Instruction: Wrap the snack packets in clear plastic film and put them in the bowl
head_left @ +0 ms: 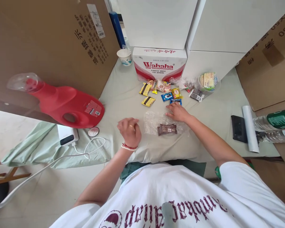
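Observation:
My left hand (130, 132), with a ring and a red-and-white bead bracelet, is raised left of a clear plastic bag (150, 119); its fingers are bent and blurred by motion. On the bag lie brown stick packets (167, 129). Over the bag's upper right edge rests my right hand (177, 112), fingers stretched and apart, palm down, just below a blue snack packet (175, 101). Beyond it sit another blue packet (166, 97), a yellow packet (177, 93), and two yellow-and-black packets, one nearer (148, 101) and one farther (145, 89).
Behind the snacks stands a Wahaha water carton (159, 68), with a paper cup (124, 57) to its left. A tub of snacks (207, 81) is at the right. A red jug (71, 106) and white power bank (67, 135) lie left; plastic bottles (279, 119) lie far right.

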`<state>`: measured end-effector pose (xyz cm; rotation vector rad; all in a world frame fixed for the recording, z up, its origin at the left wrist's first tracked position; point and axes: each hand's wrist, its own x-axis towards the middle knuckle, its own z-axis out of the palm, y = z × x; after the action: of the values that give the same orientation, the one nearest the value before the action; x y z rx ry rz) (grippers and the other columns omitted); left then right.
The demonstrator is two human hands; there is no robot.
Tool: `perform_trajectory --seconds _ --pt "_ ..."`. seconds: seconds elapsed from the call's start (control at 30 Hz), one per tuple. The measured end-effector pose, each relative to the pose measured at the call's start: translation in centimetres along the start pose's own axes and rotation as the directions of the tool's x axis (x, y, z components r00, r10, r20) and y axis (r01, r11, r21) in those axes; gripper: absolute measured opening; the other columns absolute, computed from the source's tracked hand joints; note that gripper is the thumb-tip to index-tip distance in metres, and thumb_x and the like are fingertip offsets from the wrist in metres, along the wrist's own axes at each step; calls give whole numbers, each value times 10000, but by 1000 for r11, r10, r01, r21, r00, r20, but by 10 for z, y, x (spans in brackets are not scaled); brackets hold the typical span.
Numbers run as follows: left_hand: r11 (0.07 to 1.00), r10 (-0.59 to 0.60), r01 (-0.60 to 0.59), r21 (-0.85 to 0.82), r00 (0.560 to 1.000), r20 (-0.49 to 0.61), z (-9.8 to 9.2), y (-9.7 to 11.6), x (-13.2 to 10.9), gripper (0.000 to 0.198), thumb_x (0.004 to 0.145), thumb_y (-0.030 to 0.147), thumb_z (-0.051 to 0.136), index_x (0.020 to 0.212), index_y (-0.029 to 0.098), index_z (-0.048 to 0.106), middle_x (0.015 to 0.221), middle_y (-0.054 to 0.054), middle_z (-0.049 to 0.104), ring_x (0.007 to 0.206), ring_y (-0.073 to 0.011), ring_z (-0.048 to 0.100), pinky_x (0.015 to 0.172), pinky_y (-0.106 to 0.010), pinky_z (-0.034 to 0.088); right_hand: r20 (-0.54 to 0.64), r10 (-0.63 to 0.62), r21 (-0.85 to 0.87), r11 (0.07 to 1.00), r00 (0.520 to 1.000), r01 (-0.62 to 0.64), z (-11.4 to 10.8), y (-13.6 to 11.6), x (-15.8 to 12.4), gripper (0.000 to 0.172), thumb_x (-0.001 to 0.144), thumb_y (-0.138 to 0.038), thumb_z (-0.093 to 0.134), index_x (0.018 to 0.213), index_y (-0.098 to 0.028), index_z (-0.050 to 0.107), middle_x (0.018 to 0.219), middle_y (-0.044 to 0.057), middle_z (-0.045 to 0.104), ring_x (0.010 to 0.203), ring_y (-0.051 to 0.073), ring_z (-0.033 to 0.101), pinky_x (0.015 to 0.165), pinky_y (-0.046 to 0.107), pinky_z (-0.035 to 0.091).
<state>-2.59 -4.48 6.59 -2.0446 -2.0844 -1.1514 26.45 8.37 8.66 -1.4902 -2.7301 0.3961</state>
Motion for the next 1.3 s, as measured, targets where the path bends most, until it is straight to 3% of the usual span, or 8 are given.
perform_trajectory --seconds 0.17,0.27,0.4,0.6,0.83,0.97,1.07,1.3 --pt "910 413 -360 -203 808 420 8 57 -40 451 994 232 407 1369 297 649 1344 -77 702 1242 -252 601 1011 -453 422 123 -100 -6 995 987 102 15 -15 16 550 932 -520 669 1325 -135 667 1124 172 705 1199 342 519 1007 417 377" --pt "904 419 -398 -158 748 514 33 71 -44 469 1012 223 401 1431 273 607 1459 -75 644 1302 -266 567 974 -453 419 168 -176 26 984 970 174 13 -18 15 285 978 -357 612 1148 -172 745 1054 126 707 1108 279 567 965 359 381" --pt "915 371 -391 -101 715 592 52 67 -44 501 1001 178 414 1460 281 583 1506 -67 607 1260 -265 588 943 -455 419 123 -160 -29 986 980 164 4 -29 -4 294 1036 -353 494 1142 -210 728 1242 121 643 939 217 608 770 301 395" --pt "932 346 -344 -117 743 573 57 61 -54 469 1015 175 417 1430 276 611 1431 -82 663 1269 -265 597 990 -479 429 136 -229 -124 961 964 246 26 -54 -60 321 1055 -251 424 1281 -247 653 1192 112 655 979 229 596 739 295 417" --pt "870 428 -215 -444 776 462 47 26 -54 441 906 101 452 1189 259 750 1264 -60 750 1233 -192 647 1144 -438 450 -105 -220 1 975 970 221 78 -59 -94 517 1036 -134 373 1513 -241 541 1348 141 611 1119 268 533 1016 431 463" --pt "949 -36 114 -295 965 259 36 12 -46 397 1018 246 355 1128 238 737 1220 -86 742 1217 -222 637 1102 -473 493 -163 -155 34 986 974 163 87 -72 -105 552 1012 -138 422 1543 -252 520 1441 152 559 1205 306 492 1074 499 446" --pt "940 -336 340 -9 932 138 39 19 -35 406 1015 436 447 1223 184 688 1368 -162 641 1360 -333 513 1121 -577 445 -163 -111 25 993 980 116 86 -82 -112 593 998 -130 430 1575 -259 478 1495 146 519 1249 325 468 1094 526 439" --pt "966 -133 202 -163 925 356 51 65 -28 190 946 277 540 952 215 719 936 -58 665 856 -192 654 818 -346 565 -159 -62 68 995 985 74 86 -88 -116 574 999 -123 416 1559 -210 500 1534 151 491 1353 337 425 1138 536 440"
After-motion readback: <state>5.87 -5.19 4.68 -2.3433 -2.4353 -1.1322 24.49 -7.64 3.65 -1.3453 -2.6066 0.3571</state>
